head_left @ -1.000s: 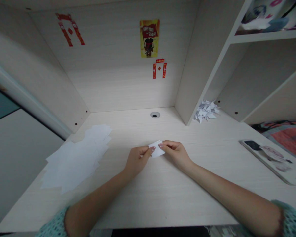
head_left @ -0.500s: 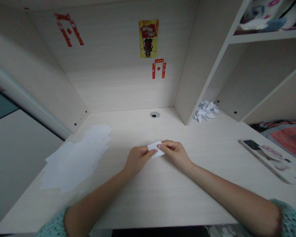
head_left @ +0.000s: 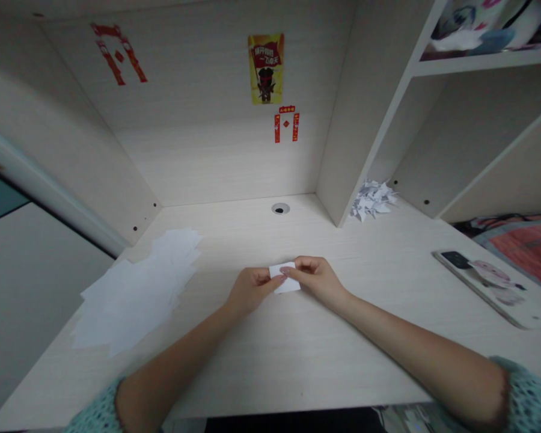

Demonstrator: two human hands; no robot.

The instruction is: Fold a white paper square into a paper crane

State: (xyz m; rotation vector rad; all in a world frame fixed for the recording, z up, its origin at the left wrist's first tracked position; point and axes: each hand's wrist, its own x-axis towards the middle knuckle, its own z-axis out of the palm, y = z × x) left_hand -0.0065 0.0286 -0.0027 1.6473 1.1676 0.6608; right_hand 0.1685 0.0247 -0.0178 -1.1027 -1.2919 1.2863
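Observation:
A small folded piece of white paper [head_left: 289, 285] is pinched between both hands above the middle of the desk. My left hand [head_left: 252, 290] is closed on its left side, the thumb lying across the front. From the right, my right hand [head_left: 318, 278] grips the upper right part, its thumb tip meeting the left thumb near the paper's middle. The fingers behind the paper are hidden. To the left lies a spread stack of white paper sheets [head_left: 139, 294] on the desk.
A pile of folded paper bits [head_left: 372, 199] sits by the upright divider [head_left: 342, 150]. At the right lies a phone [head_left: 487, 285] with its back up, near a red and grey cloth [head_left: 529, 246]. A round cable hole [head_left: 280, 208] is at the back of the desk [head_left: 252, 367].
The paper has turned slightly in the hands, and more of it shows below the thumbs. My right thumb has slid a little left over it. The view has shifted slightly.

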